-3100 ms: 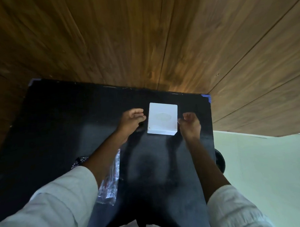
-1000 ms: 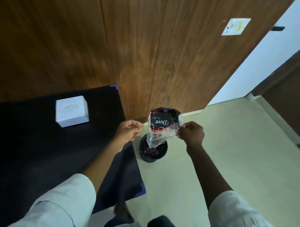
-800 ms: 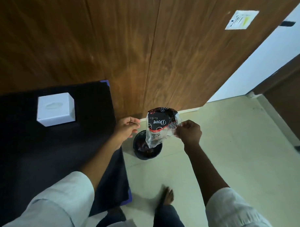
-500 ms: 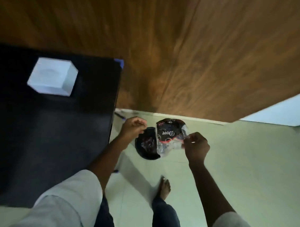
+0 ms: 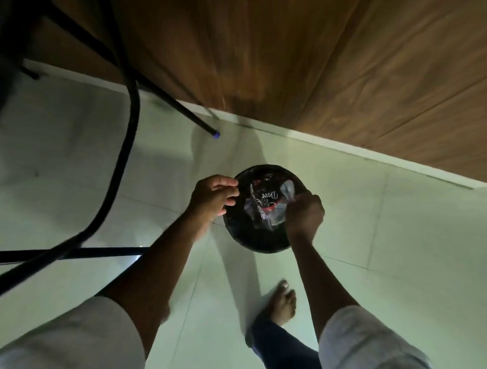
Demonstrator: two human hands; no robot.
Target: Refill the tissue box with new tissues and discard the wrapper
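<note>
Standing on pale floor tiles, a black bin nears a wood-panelled wall.

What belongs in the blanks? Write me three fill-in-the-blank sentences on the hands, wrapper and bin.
1. The right hand holds the clear wrapper over the ____ round bin.
2. The left hand, fingers spread, holds ____.
3. One bare ____ shows on the pale tiled floor.

Missing words: black; nothing; foot

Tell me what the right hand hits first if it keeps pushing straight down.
Probably the wrapper it pinches, then the dark inside of the bin right below the right hand; depth is unclear.
</note>
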